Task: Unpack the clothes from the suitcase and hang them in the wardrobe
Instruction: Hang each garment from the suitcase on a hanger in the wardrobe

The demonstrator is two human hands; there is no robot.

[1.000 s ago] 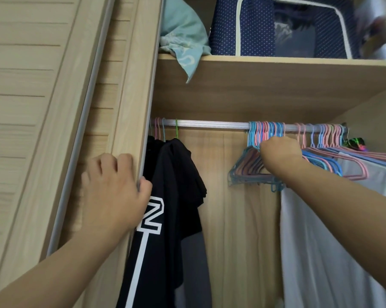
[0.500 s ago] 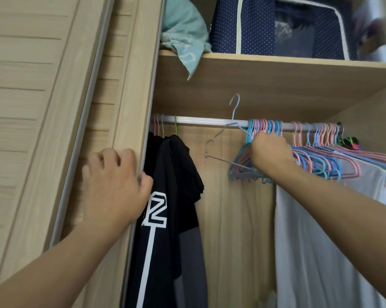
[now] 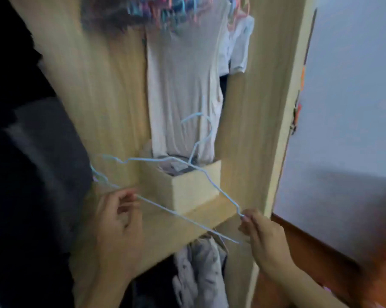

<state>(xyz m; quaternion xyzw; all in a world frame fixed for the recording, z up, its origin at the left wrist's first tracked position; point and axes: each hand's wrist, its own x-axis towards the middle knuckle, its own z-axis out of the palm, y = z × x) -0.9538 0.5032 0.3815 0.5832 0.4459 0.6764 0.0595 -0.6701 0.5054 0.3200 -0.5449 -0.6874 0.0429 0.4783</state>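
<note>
A: Where was the thin pale-blue wire hanger [image 3: 165,185] held?

B: Before the light wooden wardrobe [image 3: 112,103], pinched by the left hand [image 3: 118,221] and right hand [image 3: 265,234].

A: And the room?

B: A white wall [image 3: 351,85] was seen beside it.

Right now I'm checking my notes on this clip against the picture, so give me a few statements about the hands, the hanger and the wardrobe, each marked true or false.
1. Both hands hold the light blue wire hanger. True: left hand, right hand.
2. A garment hangs on that hanger. False: it is bare.
3. A white garment hangs in the wardrobe. True.
4. The hanger's hook sits on the rail. False: the hook is free, in front of the white garment.
5. The wooden box is empty. False: something grey lies in it.
</note>
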